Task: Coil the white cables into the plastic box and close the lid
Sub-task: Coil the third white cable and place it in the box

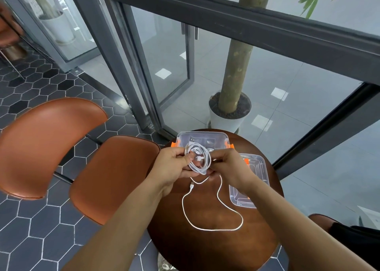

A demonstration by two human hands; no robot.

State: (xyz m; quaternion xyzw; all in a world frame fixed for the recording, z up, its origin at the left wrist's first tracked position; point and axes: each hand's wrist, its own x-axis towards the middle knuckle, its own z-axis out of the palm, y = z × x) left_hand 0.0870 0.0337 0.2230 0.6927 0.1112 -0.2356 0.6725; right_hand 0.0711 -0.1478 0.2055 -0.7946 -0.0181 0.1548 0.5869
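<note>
Where the round wooden table (pixel 216 246) lies nearest, a loose white cable (pixel 213 229) loops across it, both ends running up under the hands. Above it, the left hand (pixel 172 163) and right hand (pixel 230 167) each keep a closed grip on a coiled white cable (pixel 208 159), pinching it from opposite sides. Right lies the clear lid (pixel 260 167); just beyond stands the open plastic box (pixel 202 136).

Coiled white cable (pixel 208 162) in hands (pixel 171 165)
</note>
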